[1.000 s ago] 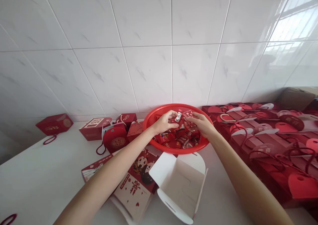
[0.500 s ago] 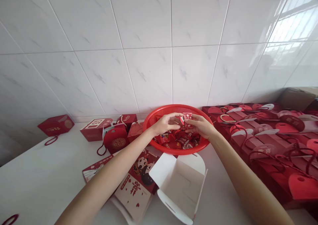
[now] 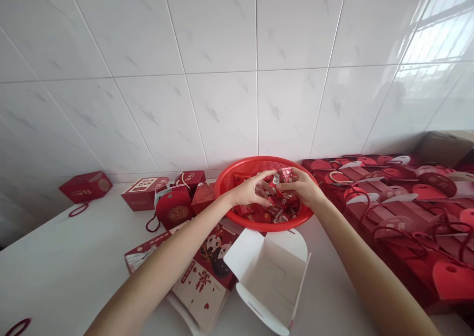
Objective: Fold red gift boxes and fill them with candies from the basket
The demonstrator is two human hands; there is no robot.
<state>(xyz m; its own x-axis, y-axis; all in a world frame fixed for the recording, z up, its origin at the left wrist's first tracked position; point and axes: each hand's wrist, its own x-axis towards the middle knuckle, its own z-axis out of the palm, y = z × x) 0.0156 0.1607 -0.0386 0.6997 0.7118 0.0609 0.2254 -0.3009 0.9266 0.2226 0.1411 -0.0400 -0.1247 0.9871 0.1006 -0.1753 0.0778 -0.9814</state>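
Note:
Over the red mesh basket (image 3: 237, 220), my right hand (image 3: 304, 189) pinches small red wrapped candies (image 3: 285, 175). My left hand (image 3: 250, 190) reaches in from the other side, fingers apart and thumb spread from them, with nothing visible in its grasp. Its fingertips are close to the candies by my right hand. More red-wrapped candies (image 3: 263, 214) lie in the basket beneath both hands. In front of the basket stands an open box (image 3: 276, 272), white inside, flaps spread; nothing lies inside it.
Flattened printed cartons (image 3: 203, 286) lie under and beside my left forearm. Several red gift boxes (image 3: 144, 193) stand along the wall at left. Rows of red boxes with cord handles (image 3: 400, 207) fill the right side. A tiled wall (image 3: 222, 113) rises behind.
My right hand has shifted slightly right with the red candies, which now sit at a different angle. My left hand's fingers have spread and its thumb has dropped lower over the basket.

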